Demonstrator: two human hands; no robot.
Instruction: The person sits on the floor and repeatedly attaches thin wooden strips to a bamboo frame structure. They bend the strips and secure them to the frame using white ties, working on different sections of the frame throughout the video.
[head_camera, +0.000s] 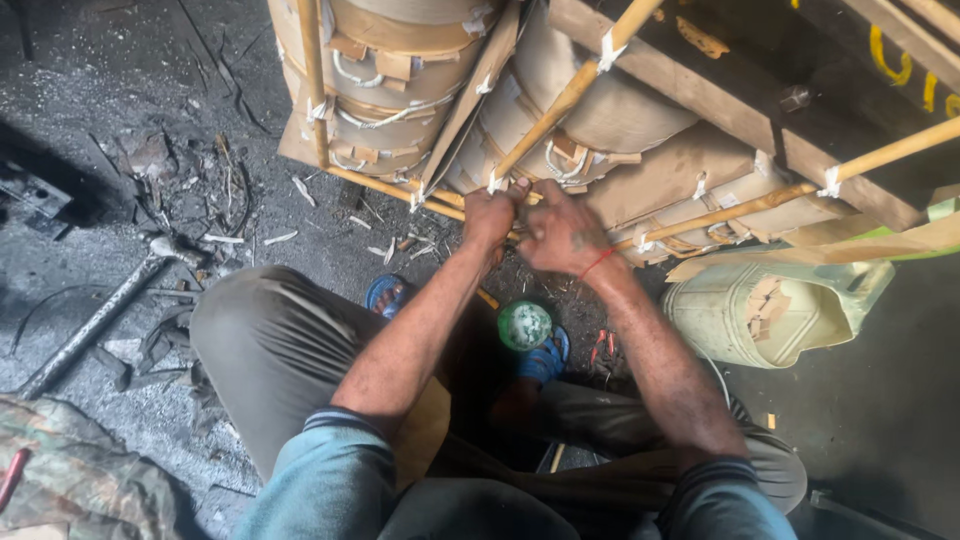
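Observation:
I squat over a dark floor in front of a frame of bamboo sticks (560, 105) tied with white strips around cardboard-wrapped shapes (610, 110). My left hand (490, 215) is closed at a joint of the bamboo frame, near a white tie (495, 182). My right hand (562, 232), with a red thread on the wrist, is closed right beside it at the same joint. What the fingers pinch is too small to tell. A green round lid (525, 325) lies between my feet, which wear blue sandals (388, 293).
A long metal hammer (95, 325) lies on the floor at left among scraps and splinters. A pale plastic container (760, 310) lies on its side at right. Dark wooden planks (800, 110) lean at the upper right. Camouflage cloth (70, 480) sits at the lower left.

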